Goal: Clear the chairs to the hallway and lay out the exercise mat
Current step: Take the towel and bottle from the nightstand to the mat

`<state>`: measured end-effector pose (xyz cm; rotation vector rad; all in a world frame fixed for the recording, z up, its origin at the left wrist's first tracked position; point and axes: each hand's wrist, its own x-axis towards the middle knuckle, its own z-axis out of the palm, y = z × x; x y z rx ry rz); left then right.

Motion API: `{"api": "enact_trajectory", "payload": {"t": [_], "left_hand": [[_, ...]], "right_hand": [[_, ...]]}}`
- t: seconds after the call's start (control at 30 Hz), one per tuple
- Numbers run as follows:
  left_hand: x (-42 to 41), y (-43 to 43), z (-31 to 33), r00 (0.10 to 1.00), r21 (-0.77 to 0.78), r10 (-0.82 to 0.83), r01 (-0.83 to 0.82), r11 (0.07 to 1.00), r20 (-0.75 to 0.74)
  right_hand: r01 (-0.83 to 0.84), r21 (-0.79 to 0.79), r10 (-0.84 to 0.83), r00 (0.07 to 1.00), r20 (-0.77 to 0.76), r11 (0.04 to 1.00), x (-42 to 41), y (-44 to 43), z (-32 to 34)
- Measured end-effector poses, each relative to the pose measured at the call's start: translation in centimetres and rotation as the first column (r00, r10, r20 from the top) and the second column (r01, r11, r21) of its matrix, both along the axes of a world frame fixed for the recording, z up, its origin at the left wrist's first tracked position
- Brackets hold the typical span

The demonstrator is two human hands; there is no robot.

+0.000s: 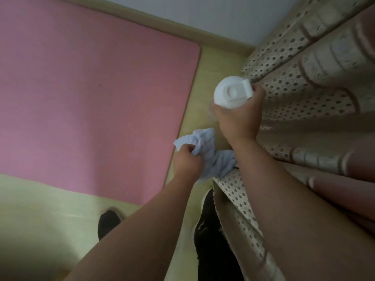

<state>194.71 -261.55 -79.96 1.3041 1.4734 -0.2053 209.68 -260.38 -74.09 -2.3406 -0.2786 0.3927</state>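
A pink exercise mat point(91, 98) lies flat on the pale wooden floor point(40, 203), filling the upper left of the view. My right hand point(239, 120) grips a bottle with a white lid point(233, 92), held over the floor strip between the mat and a sofa. My left hand point(187, 159) pinches a crumpled light blue cloth point(213, 155) just right of the mat's edge. No chairs are in view.
A beige sofa point(304, 102) with a perforated cover and ribbed trim fills the right side. A wooden baseboard point(219, 40) and grey wall point(203, 11) run along the top. My dark shoes point(108, 220) stand on the floor below the mat.
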Motion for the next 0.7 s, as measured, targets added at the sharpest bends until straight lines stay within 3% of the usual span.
{"api": "enact_trajectory", "payload": {"t": [0.27, 0.7], "left_hand": [[1.1, -1.9, -11.5, 0.995, 0.054, -0.095, 0.096, 0.994, -0.013], [0.6, -1.6, -19.6, 0.962, -0.092, -0.184, 0.169, 0.981, -0.199]], "right_hand": [[-0.077, 0.015, 0.077, 0.995, -0.062, 0.997, 2.2, -0.5, -12.5], [-0.156, 0.059, 0.159, 0.986, -0.051, 0.986, 2.4, -1.8, -18.0]]}}
